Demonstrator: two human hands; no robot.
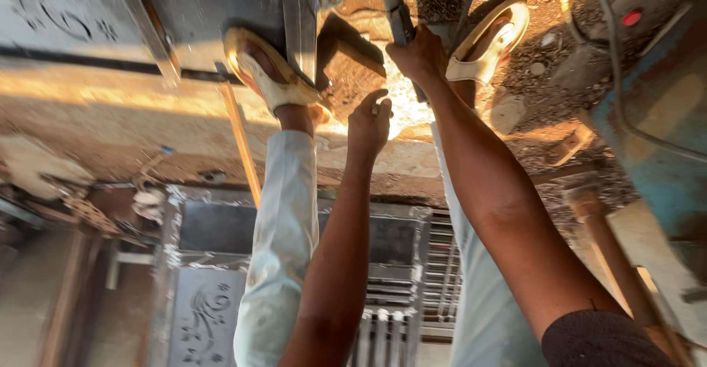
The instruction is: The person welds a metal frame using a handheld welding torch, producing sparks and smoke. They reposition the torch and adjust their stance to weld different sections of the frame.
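1. Right hand (421, 56): closed in a full fist round a dark flat bar (395, 9). The arm is stretched straight down to it. My read is that the fist grip is there to steady the bar or lever with it.
2. The bar stands roughly upright between the two feet, its lower end at the bright patch of ground (401, 105).
3. Left hand (368, 122): half curled, fingertips drawn together just beside the bar's base. Glare hides whether it pinches anything, so I can't tell.
4. Left foot (274, 72), in a tan sandal, is planted on the edge of a grey sheet (213, 13) against a steel post (298, 21). It probably pins the work down.
5. Right foot (490, 39), also in a sandal, is on dirt on the other side of the bar. The wide stance likely braces the bend.
6. Thin rod (239, 142) lies across the slab, apart from both hands.
7. Embossed scroll-pattern panels: one is at top left (51, 6), one at bottom (206, 315). A slatted grille (442, 264) is beside the lower one.
8. No packages or labels are visible. The only marking is a round red button (631, 18) on a blue housing (663, 124) at right, with a grey cable (615, 79) running over it.
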